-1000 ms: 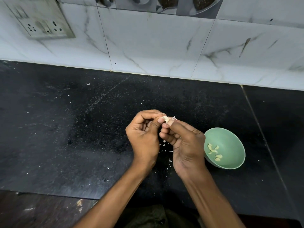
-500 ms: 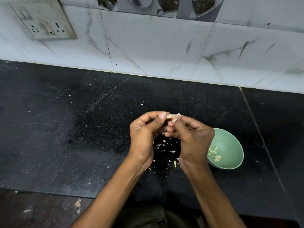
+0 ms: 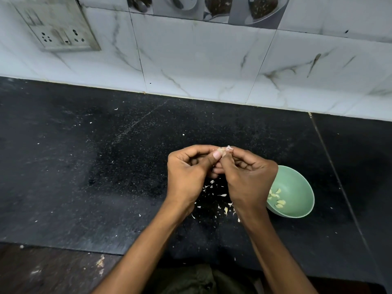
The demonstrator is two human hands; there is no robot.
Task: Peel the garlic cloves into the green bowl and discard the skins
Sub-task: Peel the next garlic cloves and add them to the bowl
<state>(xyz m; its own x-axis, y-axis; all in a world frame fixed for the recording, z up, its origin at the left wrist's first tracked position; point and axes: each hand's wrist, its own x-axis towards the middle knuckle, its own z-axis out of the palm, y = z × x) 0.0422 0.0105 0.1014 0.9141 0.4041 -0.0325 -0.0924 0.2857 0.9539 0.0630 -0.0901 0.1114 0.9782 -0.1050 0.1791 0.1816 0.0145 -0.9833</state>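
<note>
Two hands of mine meet above the black counter [image 3: 106,166], a little toward its front edge. My left hand [image 3: 186,175] has its fingers curled, and its thumb and first finger pinch a small garlic clove [image 3: 221,150]. My right hand [image 3: 248,177] has curled fingers too, and its fingertips [image 3: 228,154] pinch the same clove from the other side. A thin bit of white skin [image 3: 229,147] sticks up from the top of the clove. Most of the clove is hidden by my fingers. Under my hands, many small skin bits [image 3: 220,200] lie spread on the counter. The green bowl [image 3: 297,194] sits on the counter just beside my right hand, toward the right edge. My right hand covers part of its rim. Some peeled cloves [image 3: 277,198] lie inside the bowl, low on its left side. At the back edge of the counter a white tiled wall [image 3: 201,60] goes up. A switch plate [image 3: 57,26] with sockets is on that wall, above the back left corner of the counter.
</note>
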